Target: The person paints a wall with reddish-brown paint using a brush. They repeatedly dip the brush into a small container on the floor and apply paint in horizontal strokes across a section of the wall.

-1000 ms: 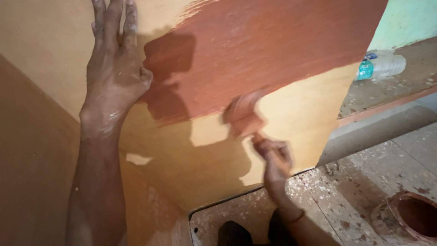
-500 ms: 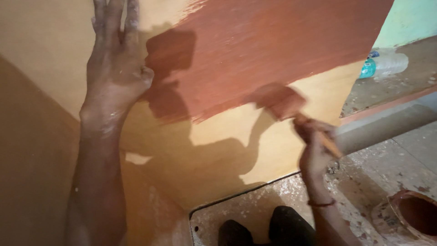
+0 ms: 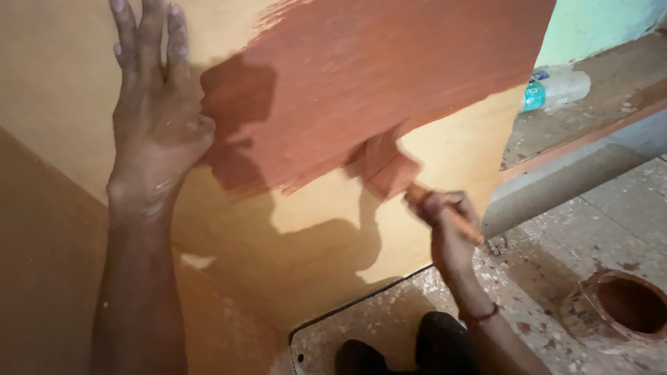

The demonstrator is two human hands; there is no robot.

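A large plywood board [image 3: 326, 236] leans in front of me, its upper part coated reddish brown, its lower part bare tan. My left hand [image 3: 154, 132] lies flat on the board's upper left, fingers spread, holding nothing. My right hand [image 3: 448, 226] grips the wooden handle of a paintbrush [image 3: 389, 170], whose wide paint-loaded bristles press on the board at the lower edge of the painted area. A thread band circles my right wrist.
A round clay-coloured pot of paint [image 3: 629, 305] stands on the speckled floor at the lower right. A plastic bottle [image 3: 556, 89] lies on a raised ledge at the upper right. My dark shoes [image 3: 410, 351] show at the bottom, by the board's foot.
The brush swept right along the paint's lower edge, then came back left to the middle. My left hand stayed flat on the board.
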